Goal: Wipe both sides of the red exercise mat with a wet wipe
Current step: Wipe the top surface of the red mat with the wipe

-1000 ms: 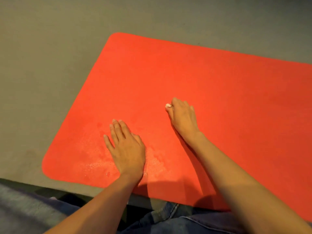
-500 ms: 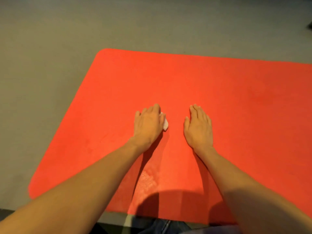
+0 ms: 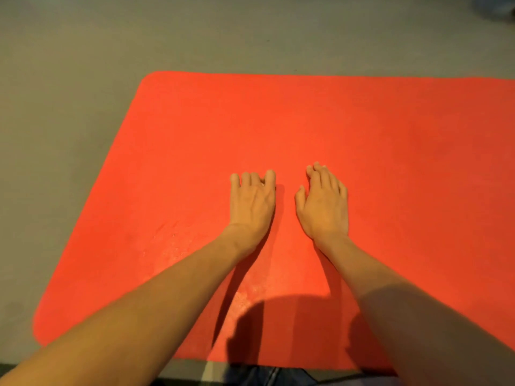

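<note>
Mat: the red exercise mat (image 3: 390, 135) lies flat on the grey floor (image 3: 83, 79); its far-left and near-left rounded corners are in view, and its right end runs out of the picture.
Left hand: the left hand (image 3: 252, 201) lies palm down on the mat, about midway between the mat's far and near edges, with its fingers (image 3: 245, 178) pointing to the far edge.
Left grip: fingers slightly spread and pressed flat, not curled round anything.
Wet wipe: only a pale sliver (image 3: 262, 183) shows between two left fingers; the rest is hidden under that hand.
Right hand: the right hand (image 3: 323, 207) rests palm down on the mat just beside the left hand, not touching it.
Right grip: fingers straight and close together, holding nothing.
Damp marks: shiny wet patches (image 3: 172, 246) lie toward the mat's near-left corner.
Near edge: blue denim (image 3: 267, 376) shows below the mat's near edge.
</note>
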